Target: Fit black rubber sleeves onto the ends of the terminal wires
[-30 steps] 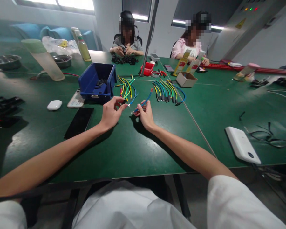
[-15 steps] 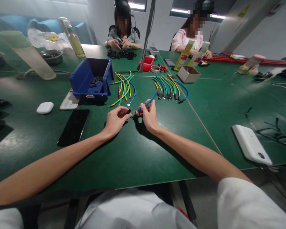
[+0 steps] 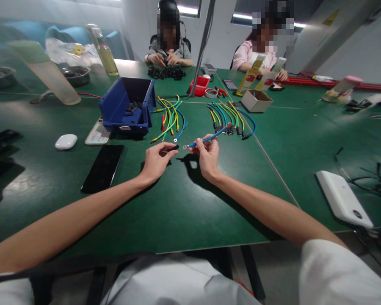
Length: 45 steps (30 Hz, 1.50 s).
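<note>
My left hand [image 3: 156, 160] pinches a small black sleeve [image 3: 175, 148] between thumb and fingers. Across a small gap, my right hand [image 3: 208, 156] grips a blue wire [image 3: 213, 136] whose metal ring terminal [image 3: 186, 146] points left toward the sleeve. The two pieces are apart, just above the table. Beyond my left hand lies a loose bunch of yellow-green and blue wires [image 3: 169, 116] with bare ring ends. Past my right hand, a row of similar wires [image 3: 230, 116] carries black sleeves at the near ends.
A blue bin [image 3: 127, 106] holding small black pieces stands left of the wires. A black phone [image 3: 103, 169] and a white case [image 3: 66, 142] lie to the left; a white power bank [image 3: 344, 199] and glasses [image 3: 371, 180] lie right. A small cardboard box [image 3: 256, 101] stands behind. Two people sit opposite.
My right hand has drawn back to the right with the blue wire, widening the gap between its ring terminal and the black sleeve. My left hand still pinches the sleeve.
</note>
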Tool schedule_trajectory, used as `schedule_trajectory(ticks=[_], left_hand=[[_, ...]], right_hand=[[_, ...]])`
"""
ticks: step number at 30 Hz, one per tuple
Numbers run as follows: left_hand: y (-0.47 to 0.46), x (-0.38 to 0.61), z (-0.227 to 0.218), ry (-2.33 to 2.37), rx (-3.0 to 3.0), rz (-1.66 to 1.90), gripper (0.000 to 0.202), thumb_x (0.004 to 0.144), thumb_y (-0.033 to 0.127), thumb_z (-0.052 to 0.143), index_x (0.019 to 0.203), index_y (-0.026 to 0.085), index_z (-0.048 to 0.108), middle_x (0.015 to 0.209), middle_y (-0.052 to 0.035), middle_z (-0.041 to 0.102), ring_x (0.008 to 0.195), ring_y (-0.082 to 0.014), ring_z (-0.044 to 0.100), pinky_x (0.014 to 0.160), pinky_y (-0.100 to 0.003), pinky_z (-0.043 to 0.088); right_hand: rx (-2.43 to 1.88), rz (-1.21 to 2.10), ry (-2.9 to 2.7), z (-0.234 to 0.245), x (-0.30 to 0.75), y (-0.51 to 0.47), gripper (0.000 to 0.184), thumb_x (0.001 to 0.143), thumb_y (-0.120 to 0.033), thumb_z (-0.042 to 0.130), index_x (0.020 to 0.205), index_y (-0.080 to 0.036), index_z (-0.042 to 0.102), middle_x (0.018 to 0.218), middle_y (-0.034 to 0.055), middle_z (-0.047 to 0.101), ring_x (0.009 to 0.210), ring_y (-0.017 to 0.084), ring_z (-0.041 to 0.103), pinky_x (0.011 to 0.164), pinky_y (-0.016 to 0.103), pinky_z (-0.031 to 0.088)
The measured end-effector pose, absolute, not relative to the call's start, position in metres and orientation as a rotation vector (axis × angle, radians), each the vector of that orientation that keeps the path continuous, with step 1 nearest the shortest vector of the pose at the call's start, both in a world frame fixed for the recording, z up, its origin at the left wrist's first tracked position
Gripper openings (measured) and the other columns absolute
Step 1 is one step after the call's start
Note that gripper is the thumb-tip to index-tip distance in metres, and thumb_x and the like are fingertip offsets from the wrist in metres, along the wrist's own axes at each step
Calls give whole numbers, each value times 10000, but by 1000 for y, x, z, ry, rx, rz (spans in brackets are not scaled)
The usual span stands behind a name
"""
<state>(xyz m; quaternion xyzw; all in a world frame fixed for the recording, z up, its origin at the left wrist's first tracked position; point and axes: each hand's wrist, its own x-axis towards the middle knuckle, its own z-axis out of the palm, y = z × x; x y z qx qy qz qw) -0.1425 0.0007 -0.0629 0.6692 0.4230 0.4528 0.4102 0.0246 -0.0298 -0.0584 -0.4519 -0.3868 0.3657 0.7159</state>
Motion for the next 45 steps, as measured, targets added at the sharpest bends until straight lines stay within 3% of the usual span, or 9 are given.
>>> schedule_trajectory(ticks=[7, 15, 45], left_hand=[[1, -143, -64, 1097, 1697, 1173, 240, 735, 374, 757, 917, 217, 753, 877, -56, 733, 705, -184, 657, 630, -305, 533], [1, -143, -64, 1087, 1725, 1228, 175, 765, 328, 724, 898, 218, 750, 960, -61, 721, 850, -204, 678, 694, -306, 546], [-4, -145, -57, 1109, 1876, 1328, 152, 771, 268, 739, 919, 238, 761, 992, -62, 691, 927, -196, 656, 703, -306, 555]], right_hand=[[-1015, 815, -888, -55, 26, -42, 320, 793, -373, 691, 879, -246, 410, 698, -69, 602, 588, 116, 632, 553, 259, 526], [-1040, 839, -931, -57, 32, -45, 332, 776, -392, 712, 873, -241, 433, 771, -33, 665, 610, 122, 638, 530, 249, 503], [-1068, 810, -956, -58, 30, -45, 320, 753, -369, 741, 864, -244, 468, 764, -39, 677, 573, 103, 614, 448, 201, 451]])
